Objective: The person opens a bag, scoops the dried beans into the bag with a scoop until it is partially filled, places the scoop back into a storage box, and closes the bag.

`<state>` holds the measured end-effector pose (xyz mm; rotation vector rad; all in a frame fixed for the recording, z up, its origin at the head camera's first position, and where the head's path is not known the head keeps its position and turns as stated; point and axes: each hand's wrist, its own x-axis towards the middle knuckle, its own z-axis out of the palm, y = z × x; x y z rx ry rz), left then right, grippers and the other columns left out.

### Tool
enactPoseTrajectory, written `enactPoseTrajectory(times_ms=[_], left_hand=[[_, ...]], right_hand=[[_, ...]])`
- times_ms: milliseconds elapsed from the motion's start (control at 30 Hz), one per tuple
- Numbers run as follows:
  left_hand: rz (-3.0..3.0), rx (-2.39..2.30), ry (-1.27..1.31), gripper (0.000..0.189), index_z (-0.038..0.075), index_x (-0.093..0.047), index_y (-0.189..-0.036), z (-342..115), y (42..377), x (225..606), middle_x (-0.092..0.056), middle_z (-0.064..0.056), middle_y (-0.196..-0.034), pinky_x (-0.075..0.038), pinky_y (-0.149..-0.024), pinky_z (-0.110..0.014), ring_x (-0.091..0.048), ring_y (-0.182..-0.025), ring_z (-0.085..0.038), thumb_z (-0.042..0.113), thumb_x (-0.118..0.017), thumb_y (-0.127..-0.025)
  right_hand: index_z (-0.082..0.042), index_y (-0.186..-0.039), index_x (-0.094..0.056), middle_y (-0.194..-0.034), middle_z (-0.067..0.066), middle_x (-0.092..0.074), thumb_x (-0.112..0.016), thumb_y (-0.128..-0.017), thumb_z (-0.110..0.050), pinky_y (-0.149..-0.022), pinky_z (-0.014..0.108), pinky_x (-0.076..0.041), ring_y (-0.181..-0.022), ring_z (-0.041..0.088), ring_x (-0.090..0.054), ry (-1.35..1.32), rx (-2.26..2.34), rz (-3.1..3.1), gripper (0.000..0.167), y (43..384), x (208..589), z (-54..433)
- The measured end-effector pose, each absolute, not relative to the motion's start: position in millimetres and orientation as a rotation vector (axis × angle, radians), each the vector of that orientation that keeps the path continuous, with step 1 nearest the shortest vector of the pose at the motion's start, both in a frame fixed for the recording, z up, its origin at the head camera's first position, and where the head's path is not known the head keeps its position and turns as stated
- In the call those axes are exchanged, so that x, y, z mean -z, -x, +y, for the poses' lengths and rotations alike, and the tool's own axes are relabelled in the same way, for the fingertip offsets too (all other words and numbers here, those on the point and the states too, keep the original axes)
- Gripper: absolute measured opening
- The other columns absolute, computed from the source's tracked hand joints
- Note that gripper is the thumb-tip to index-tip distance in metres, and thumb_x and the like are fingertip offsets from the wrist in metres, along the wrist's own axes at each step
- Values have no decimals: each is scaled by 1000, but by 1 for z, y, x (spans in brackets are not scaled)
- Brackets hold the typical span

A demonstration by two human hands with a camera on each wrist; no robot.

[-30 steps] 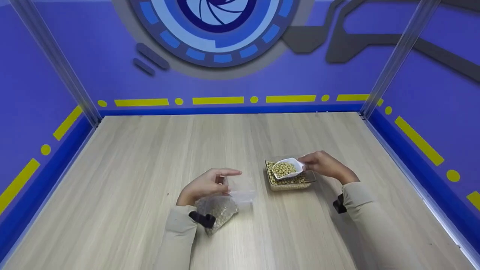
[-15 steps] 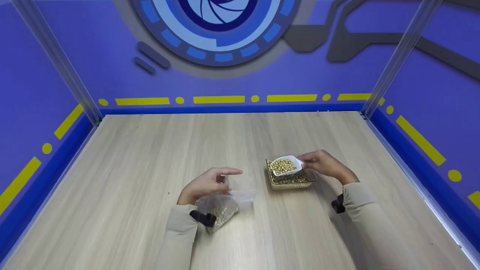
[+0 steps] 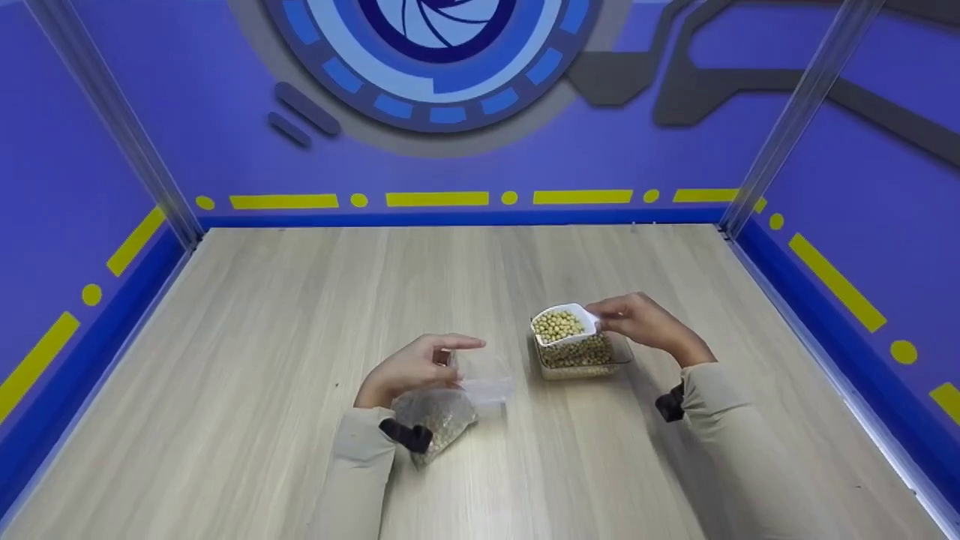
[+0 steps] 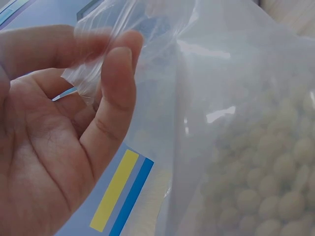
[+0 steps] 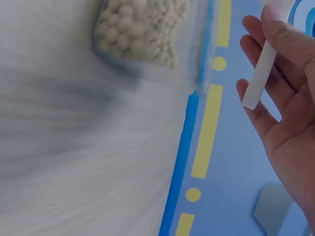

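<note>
My right hand (image 3: 649,324) pinches the handle of a white scoop (image 3: 589,321); the handle (image 5: 261,76) runs across the fingers in the right wrist view. Pale yellow-green beans (image 3: 556,327), perhaps soybeans, fill the scoop. Beneath it stands a clear rectangular container (image 3: 621,360) holding more of the beans. To the left, my left hand (image 3: 409,373) pinches the edge of a clear zip bag (image 3: 480,386) between thumb and fingers. Beans (image 4: 275,187) lie in the bag's lower part. The left wrist and its black camera partly cover the bag in the head view.
The wood-grain table (image 3: 337,285) stretches around both hands. Blue panels with yellow marks (image 3: 435,199) border it at the back and sides, joined by metal corner posts (image 3: 795,120).
My right hand has raised the bean-filled scoop and moved it slightly left, towards the container's left rim. The left hand and the bag have stayed in place.
</note>
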<state>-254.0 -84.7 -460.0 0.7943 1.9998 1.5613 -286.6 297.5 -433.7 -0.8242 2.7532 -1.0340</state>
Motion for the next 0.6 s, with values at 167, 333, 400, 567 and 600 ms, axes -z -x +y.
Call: enactPoseTrajectory(times_ms=[167,333,400,567,600], left_hand=[[2018,-1554,-803,57,0,-51,-137,-85,255,460,-54,-12,-88,-58,-76,-29,-49,-68,-8,-11,-52,-82],[2039,-1541,-825,57,0,-52,-137,-84,255,461,-56,-24,-101,-57,-72,-24,-48,-67,-7,-11,-51,-80],[2049,-1536,-834,57,0,-52,-136,-84,255,461,-55,-29,-103,-56,-71,-23,-47,-65,-6,-11,-51,-80],[2045,-1537,-845,58,-1,-51,-136,-84,252,456,-55,-22,-90,-56,-70,-22,-44,-63,-4,-12,-49,-80],[2043,-1538,-847,58,-1,-51,-136,-83,251,456,-55,-22,-89,-56,-70,-22,-44,-63,-4,-11,-49,-80]], right_hand=[[-3,-118,-69,-115,15,-69,-64,-89,-4,-86,40,-55,-105,31,-65,858,1019,2740,30,283,430,282],[-3,-116,-70,-115,16,-69,-65,-87,-1,-88,42,-54,-107,31,-65,919,1015,2714,29,281,432,266],[-3,-114,-71,-115,15,-69,-65,-87,-1,-89,43,-54,-107,31,-65,947,1019,2695,29,281,432,260],[-4,-113,-72,-113,13,-70,-65,-85,0,-90,44,-53,-107,29,-66,988,998,2673,28,280,434,248],[-5,-113,-72,-113,13,-70,-66,-85,0,-89,44,-53,-107,29,-66,992,995,2670,29,280,434,246]])
